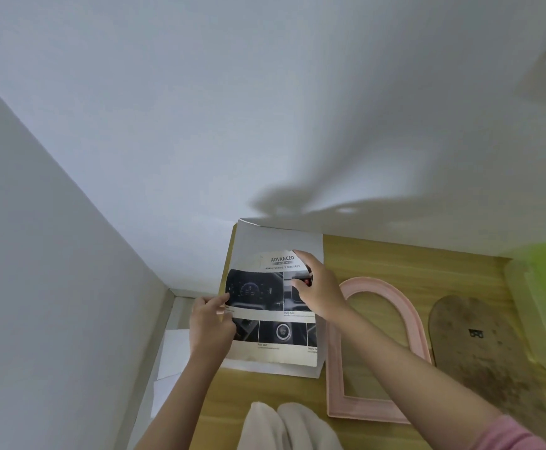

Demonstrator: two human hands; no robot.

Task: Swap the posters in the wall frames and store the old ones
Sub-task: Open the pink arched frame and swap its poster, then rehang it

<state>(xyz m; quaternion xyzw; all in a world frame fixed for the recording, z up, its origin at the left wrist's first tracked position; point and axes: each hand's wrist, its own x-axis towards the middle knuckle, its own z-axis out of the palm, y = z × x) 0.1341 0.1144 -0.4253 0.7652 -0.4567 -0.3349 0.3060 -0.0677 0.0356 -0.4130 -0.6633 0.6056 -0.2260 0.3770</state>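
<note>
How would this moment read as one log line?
left hand: pinches poster edge | right hand: on its top | pink frame: empty, beside
</note>
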